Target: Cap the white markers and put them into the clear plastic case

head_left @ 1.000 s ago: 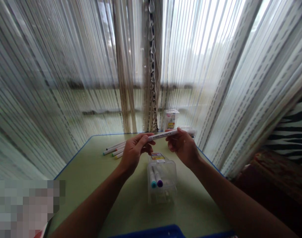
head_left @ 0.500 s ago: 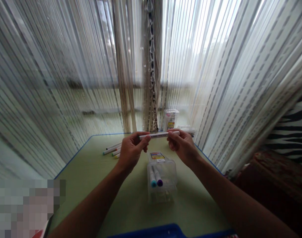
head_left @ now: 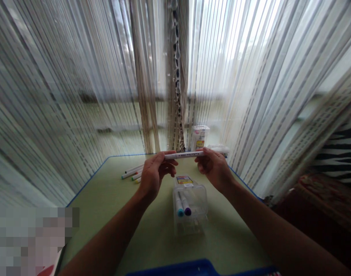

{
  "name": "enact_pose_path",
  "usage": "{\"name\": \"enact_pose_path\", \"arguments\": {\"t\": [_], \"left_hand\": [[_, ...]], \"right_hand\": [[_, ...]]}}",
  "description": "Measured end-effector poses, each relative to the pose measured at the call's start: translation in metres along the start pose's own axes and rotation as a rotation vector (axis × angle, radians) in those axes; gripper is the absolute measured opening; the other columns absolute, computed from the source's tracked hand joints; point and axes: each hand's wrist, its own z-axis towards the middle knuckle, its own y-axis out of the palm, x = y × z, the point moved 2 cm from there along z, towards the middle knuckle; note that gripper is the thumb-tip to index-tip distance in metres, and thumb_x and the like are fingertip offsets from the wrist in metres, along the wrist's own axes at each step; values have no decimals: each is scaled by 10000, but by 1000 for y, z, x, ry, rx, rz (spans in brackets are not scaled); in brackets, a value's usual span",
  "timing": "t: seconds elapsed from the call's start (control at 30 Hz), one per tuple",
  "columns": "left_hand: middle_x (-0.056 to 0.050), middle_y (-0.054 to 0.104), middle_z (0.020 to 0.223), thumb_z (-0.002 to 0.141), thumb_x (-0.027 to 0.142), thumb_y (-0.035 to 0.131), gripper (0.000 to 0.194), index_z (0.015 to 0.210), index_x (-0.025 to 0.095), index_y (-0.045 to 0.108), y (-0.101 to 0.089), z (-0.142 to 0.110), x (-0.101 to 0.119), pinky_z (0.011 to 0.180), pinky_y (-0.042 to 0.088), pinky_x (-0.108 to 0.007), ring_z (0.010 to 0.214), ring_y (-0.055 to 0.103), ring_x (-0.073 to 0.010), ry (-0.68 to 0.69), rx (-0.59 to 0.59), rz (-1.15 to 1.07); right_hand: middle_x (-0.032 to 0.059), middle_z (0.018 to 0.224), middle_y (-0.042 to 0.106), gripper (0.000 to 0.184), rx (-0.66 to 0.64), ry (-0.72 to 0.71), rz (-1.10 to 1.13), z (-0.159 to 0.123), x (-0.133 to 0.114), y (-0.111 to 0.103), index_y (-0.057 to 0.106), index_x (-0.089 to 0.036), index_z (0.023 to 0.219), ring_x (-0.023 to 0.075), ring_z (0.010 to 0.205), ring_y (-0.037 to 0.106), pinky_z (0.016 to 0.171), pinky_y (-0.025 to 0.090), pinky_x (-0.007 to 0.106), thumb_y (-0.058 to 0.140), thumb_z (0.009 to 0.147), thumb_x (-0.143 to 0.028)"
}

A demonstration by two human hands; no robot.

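A white marker (head_left: 188, 154) with small dark print is held level above the table, one end in each hand. My left hand (head_left: 155, 170) pinches its left end between thumb and fingers. My right hand (head_left: 214, 165) grips the right end, its fingertips covering part of the barrel. Below and between the hands lies a clear plastic case (head_left: 196, 199), with a teal-ended marker (head_left: 180, 211) and a purple-ended marker (head_left: 187, 211) inside. Several white markers (head_left: 132, 172) with coloured ends lie left of my left hand, partly hidden behind it.
The green table (head_left: 106, 203) has a blue edge. At its back stands a clear container (head_left: 200, 136) with a yellow label, beside another clear case (head_left: 219, 148). A blue object (head_left: 175, 268) lies at the near edge. String curtains (head_left: 77, 76) hang behind; a blurred patch is lower left.
My left fingers have shifted on the marker and opened out below it, baring more of its printed side. The view has moved slightly.
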Motion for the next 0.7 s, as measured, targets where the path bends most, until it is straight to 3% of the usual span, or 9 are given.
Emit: {"name": "enact_pose_path", "arguments": {"t": [0.4,0.7], "left_hand": [[-106,711,740,844,388,552,400,990,56,721,5,-4,7,539,462,-321,554,610,-182,2,-73,-82],[-38,685,741,794,258,688,258,1007,113,705,1,-2,2,515,458,-251,537,585,-111,15,-23,70]], "right_hand": [[32,584,684,234,18,17,49,1,0,0,721,-144,795,103,389,529,341,346,208,716,780,-377],[17,592,676,256,17,-7,17,-1,-2,1,727,-163,789,88,397,509,348,340,200,815,693,-382]]}}
